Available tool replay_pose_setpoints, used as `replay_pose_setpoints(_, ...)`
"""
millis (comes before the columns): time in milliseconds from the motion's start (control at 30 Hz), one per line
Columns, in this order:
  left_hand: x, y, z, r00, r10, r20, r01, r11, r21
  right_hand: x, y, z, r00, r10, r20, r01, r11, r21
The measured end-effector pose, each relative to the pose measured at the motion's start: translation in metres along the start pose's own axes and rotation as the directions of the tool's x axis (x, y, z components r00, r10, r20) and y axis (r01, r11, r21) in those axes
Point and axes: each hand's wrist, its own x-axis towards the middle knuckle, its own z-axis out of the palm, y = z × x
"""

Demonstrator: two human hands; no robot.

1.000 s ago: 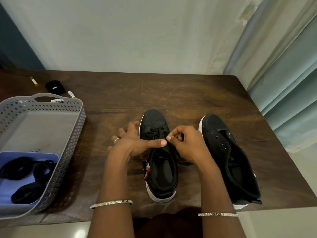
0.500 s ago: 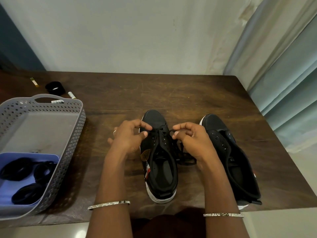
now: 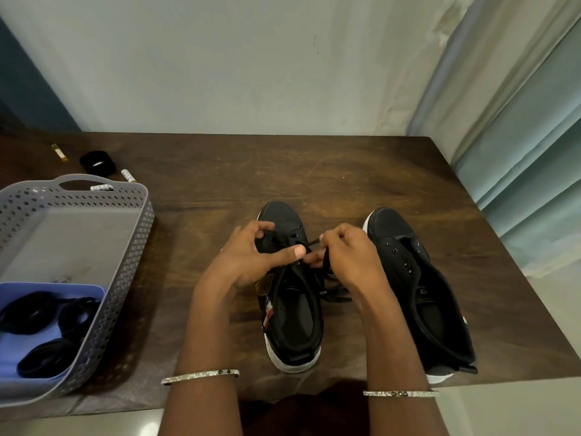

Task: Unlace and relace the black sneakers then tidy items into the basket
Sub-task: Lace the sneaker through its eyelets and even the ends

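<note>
Two black sneakers with white soles stand side by side on the brown table, toes pointing away from me. The left sneaker (image 3: 290, 322) carries a black lace (image 3: 327, 272) across its front eyelets. My left hand (image 3: 251, 262) curls over that shoe's left eyelet side, thumb stretched across the tongue. My right hand (image 3: 349, 256) pinches the lace beside the shoe's right eyelets, and loose lace trails down between the shoes. The right sneaker (image 3: 418, 278) shows bare eyelets with no lace. A grey perforated basket (image 3: 125, 256) sits at the left.
Inside the basket a blue tray (image 3: 91, 289) holds black rolled items. Behind the basket lie a black round band (image 3: 97, 163), a small yellow stick (image 3: 59, 152) and two small white tubes. The table's right edge meets a pale blue curtain (image 3: 518, 152).
Both hands shifted forward from the shoe's mid-tongue to the front eyelets. My right hand now draws the lace out to the right, and my left thumb reaches across the tongue again.
</note>
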Motion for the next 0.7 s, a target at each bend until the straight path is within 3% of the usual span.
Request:
replay_pose_setpoints(333, -0.007, 0.011, 0.002, 0.995, -0.023, 0.101, 0.013, 0.995, 0.095, -0.003, -0.005, -0.004, 0.992, 0.117, 0.047, -0.124, 0.972, 0.199)
replay_pose_setpoints(533, -0.008, 0.010, 0.002, 0.998, -0.011, 0.055, 0.007, 0.998, 0.067, 0.001, -0.001, -0.001, 0.997, 0.079, -0.005, -0.078, 0.995, 0.057)
replay_pose_setpoints(700, -0.006, 0.010, 0.002, 0.998, 0.003, 0.063, -0.011, 0.991, 0.130, 0.004, 0.008, 0.010, 0.993, -0.114, -0.040, 0.104, 0.973, -0.205)
